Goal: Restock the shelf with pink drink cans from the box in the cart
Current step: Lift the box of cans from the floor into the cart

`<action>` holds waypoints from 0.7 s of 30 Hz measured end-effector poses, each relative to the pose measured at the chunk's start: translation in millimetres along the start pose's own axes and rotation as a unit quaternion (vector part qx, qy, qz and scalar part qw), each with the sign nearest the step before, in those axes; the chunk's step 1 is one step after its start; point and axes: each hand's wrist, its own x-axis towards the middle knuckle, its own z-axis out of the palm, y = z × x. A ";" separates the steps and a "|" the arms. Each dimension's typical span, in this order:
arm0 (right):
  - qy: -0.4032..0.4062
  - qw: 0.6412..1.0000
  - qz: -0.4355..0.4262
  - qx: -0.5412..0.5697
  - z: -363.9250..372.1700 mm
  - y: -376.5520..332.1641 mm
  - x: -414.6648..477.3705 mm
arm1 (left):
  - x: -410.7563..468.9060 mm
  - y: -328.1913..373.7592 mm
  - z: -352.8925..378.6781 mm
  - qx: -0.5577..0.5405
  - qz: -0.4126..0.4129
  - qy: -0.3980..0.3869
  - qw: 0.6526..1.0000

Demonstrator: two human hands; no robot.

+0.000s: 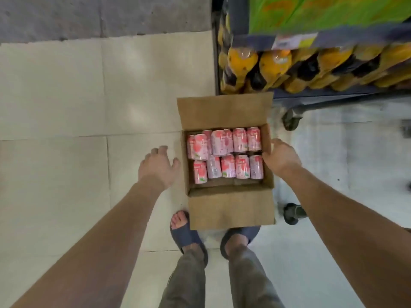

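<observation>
An open cardboard box (231,210) sits on the tiled floor in front of my feet, flaps folded out front and back. Several pink drink cans (224,154) lie on their sides inside it in two rows. My left hand (159,166) hovers just left of the box with fingers spread, holding nothing and not touching it. My right hand (280,157) rests against the box's right wall, fingers curled over its edge. The shelf (311,38) rises at the upper right.
Orange and dark drink bottles (273,65) fill the lower shelf, green packs (322,12) above them. Two dark cart wheels (292,213) stand on the floor right of the box. My feet in blue slippers (184,234) are just behind the box. Pale tiles stretch left.
</observation>
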 end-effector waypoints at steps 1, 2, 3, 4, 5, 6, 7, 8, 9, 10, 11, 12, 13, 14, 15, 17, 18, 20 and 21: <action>0.007 1.000 -0.002 -0.007 16.5 11.5 23.2 | 18.2 -2.5 22.0 -0.016 -0.011 0.002 1.000; 0.014 1.000 -0.002 -0.009 31.4 22.4 44.4 | 36.2 -5.6 43.9 -0.022 -0.017 0.004 1.000; 0.021 1.000 0.000 -0.006 45.4 33.1 64.8 | 54.0 -9.3 64.8 -0.017 -0.016 0.006 1.000; 0.023 1.000 0.008 0.006 58.8 43.3 83.5 | 70.0 -12.8 84.0 -0.006 -0.013 0.009 1.000; 0.024 0.999 0.020 0.024 72.0 53.3 101.1 | 84.7 -15.8 102.1 0.003 -0.007 0.012 1.000; 0.023 0.998 0.036 0.042 84.5 63.1 117.5 | 98.3 -17.1 118.9 0.006 -0.001 0.015 1.000; 0.023 0.997 0.049 0.055 96.6 72.6 132.6 | 111.1 -17.9 134.5 0.000 -0.003 0.016 1.000; 0.022 0.996 0.057 0.063 108.3 81.0 145.2 | 122.0 -16.8 147.5 -0.013 -0.014 0.015 1.000; 0.022 0.995 0.056 0.074 119.2 88.4 155.6 | 132.5 -15.8 160.0 -0.031 -0.026 0.014 0.999; 0.025 0.994 0.055 0.088 129.3 94.2 162.6 | 141.5 -14.9 172.3 -0.050 -0.033 0.017 0.998; 0.033 0.992 0.056 0.106 138.6 99.5 168.0 | 148.6 -14.4 184.4 -0.070 -0.033 0.025 0.997; 0.045 0.989 0.057 0.126 145.9 103.2 170.4 | 154.6 -14.8 195.0 -0.092 -0.030 0.035 0.995; 0.060 0.987 0.055 0.139 152.6 106.5 172.3 | 158.8 -15.2 203.3 -0.116 -0.030 0.046 0.992; 0.071 0.985 0.048 0.147 158.3 108.8 173.2 | 161.5 -15.3 209.6 -0.139 -0.034 0.056 0.988; 0.076 0.984 0.042 0.155 162.6 110.4 173.9 | 162.8 -15.8 214.6 -0.162 -0.040 0.065 0.984; 0.079 0.981 0.040 0.171 167.7 112.7 176.3 | 161.6 -13.8 220.3 -0.200 -0.053 0.080 0.975; 0.079 0.980 0.039 0.177 168.5 113.6 177.6 | 160.1 -11.4 221.3 -0.214 -0.060 0.086 0.971; 0.078 0.982 0.036 0.169 169.4 116.2 180.2 | 159.2 -8.4 224.0 -0.229 -0.068 0.100 0.966; 0.078 0.983 0.037 0.159 170.1 117.6 181.1 | 159.8 -7.7 225.1 -0.236 -0.070 0.106 0.963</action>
